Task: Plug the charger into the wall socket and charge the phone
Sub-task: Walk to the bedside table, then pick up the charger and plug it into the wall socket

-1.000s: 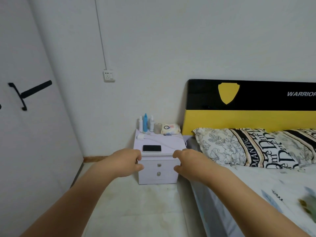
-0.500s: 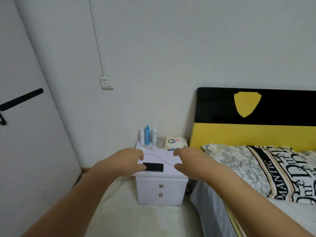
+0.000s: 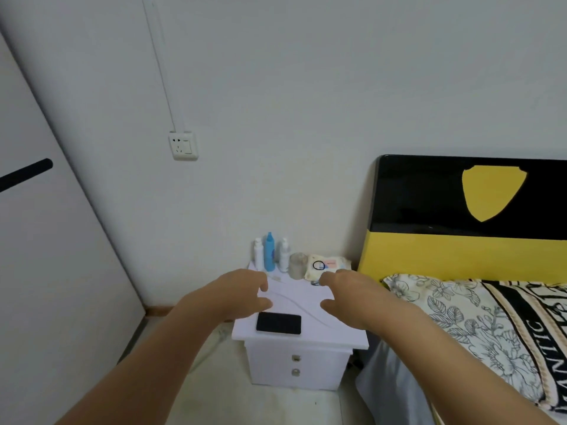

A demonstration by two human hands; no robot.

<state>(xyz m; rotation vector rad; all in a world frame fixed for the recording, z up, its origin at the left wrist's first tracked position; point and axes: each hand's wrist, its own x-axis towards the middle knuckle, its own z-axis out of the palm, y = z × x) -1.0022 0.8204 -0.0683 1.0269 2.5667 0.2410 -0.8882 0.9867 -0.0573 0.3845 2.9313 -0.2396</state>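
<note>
A black phone [image 3: 278, 323] lies flat near the front edge of a white nightstand [image 3: 334, 340]. A white charger cable [image 3: 302, 305] curves across the nightstand top; the charger plug is hidden behind my left hand [image 3: 236, 297]. That hand hovers over the back left of the top, fingers curled apart, holding nothing. My right hand [image 3: 349, 297] hovers over the right side, fingers also apart and empty. A white wall socket [image 3: 183, 146] sits high on the wall, up and to the left of the nightstand.
Three small bottles [image 3: 270, 256], a cup [image 3: 297, 265] and a wipes pack [image 3: 326, 265] line the nightstand's back edge. A bed with a patterned pillow [image 3: 454, 314] and black-yellow headboard [image 3: 466, 210] stands on the right. A white door [image 3: 46, 240] is on the left.
The view has come closer to the nightstand and tilted up. Both hands have moved forward from the nightstand's front to over its top.
</note>
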